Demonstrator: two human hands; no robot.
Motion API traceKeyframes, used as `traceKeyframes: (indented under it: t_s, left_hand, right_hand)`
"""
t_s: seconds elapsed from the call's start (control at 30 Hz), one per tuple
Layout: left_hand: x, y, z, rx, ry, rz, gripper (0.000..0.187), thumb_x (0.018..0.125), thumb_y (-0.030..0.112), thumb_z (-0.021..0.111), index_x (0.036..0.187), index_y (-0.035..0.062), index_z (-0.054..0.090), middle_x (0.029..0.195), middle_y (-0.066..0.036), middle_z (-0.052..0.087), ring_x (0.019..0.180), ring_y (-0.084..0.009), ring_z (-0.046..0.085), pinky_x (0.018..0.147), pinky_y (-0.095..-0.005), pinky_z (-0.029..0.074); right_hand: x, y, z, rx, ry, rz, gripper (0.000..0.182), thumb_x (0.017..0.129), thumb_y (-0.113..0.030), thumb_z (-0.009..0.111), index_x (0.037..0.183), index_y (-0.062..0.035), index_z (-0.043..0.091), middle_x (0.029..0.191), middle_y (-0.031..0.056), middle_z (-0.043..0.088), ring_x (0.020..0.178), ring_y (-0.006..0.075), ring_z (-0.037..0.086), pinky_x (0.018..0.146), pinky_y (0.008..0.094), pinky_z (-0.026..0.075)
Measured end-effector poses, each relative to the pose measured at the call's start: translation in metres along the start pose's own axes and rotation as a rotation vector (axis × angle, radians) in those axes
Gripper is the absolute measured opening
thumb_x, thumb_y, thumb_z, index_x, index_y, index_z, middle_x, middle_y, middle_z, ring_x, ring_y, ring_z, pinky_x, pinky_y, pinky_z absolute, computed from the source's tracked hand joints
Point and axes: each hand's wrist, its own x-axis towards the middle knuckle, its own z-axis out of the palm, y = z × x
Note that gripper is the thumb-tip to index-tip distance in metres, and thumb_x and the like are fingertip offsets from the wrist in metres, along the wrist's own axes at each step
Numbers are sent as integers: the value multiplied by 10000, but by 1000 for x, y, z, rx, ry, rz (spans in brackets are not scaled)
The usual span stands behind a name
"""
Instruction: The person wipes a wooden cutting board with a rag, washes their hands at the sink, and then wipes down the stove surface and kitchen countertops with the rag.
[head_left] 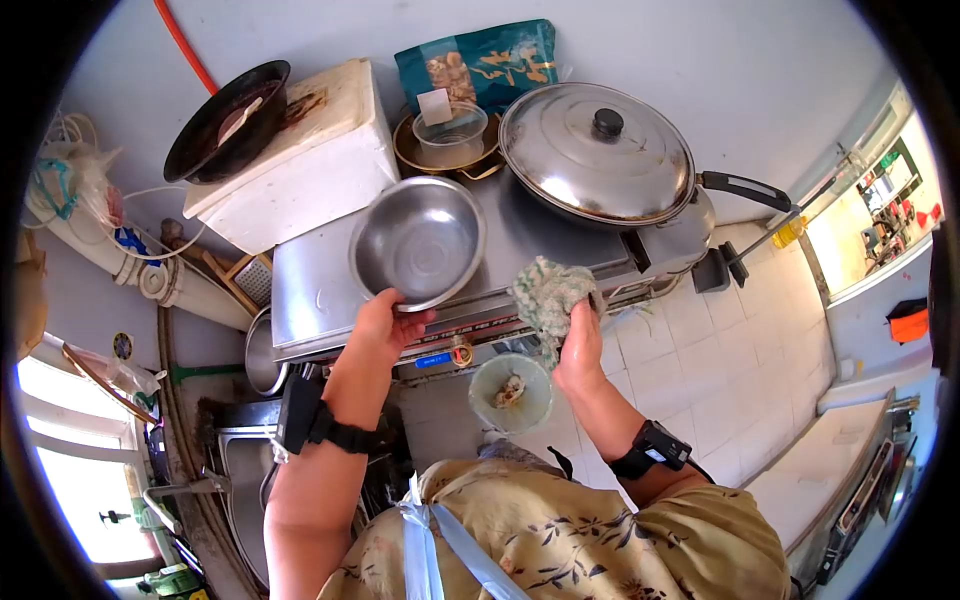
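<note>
My left hand grips the near rim of a shiny steel bowl, thumb over the edge and fingers beneath. The bowl looks empty and tilts toward me above the steel stove top. In my right hand is a crumpled, pale green and white cleaning cloth, held to the right of the bowl and apart from it. Part of the right fingers is hidden behind the cloth. Beyond the cloth, a large wok with a domed metal lid sits on the stove.
A dark pan rests on a white foam box. Behind the bowl are a clear plastic tub in a golden pan and a green food bag. Below stands a bucket with scraps. The wok's handle juts right.
</note>
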Motion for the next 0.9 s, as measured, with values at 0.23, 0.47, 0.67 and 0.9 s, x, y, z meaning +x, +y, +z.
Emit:
traceKeyframes:
  t_s: [0.23,0.47,0.67,0.9]
  left_hand:
    - [-67,25,-61,-179,218,184,313,813,155,445,1065,-32,455,918,-185,600,725,-299,616,574,-350,509]
    - [-126,-30,-167,-309,316,139,297,795,193,459,981,-27,533,835,-174,627,659,-227,589,536,-303,483]
    - [-146,-65,-213,-361,384,190,291,799,190,437,925,-48,548,834,-189,627,623,-224,599,528,-305,499]
    - [-146,-63,-230,-424,385,162,269,754,132,487,963,-33,526,768,-145,618,597,-256,603,481,-315,486]
  right_hand:
    - [22,-9,-2,-793,8,-491,316,890,-152,394,1126,20,513,1120,149,542,1040,273,497,937,350,346]
    - [82,24,18,-1842,-46,-669,503,804,-340,535,1183,-13,488,1269,209,425,1224,374,332,1027,460,223]
    - [98,57,72,-1928,-176,-446,643,808,-462,487,1287,-43,395,1369,222,292,1292,386,203,1066,460,115]
    - [70,147,192,-1863,-657,-486,650,844,-485,389,1349,-86,303,1407,183,249,1329,327,154,1079,423,90]
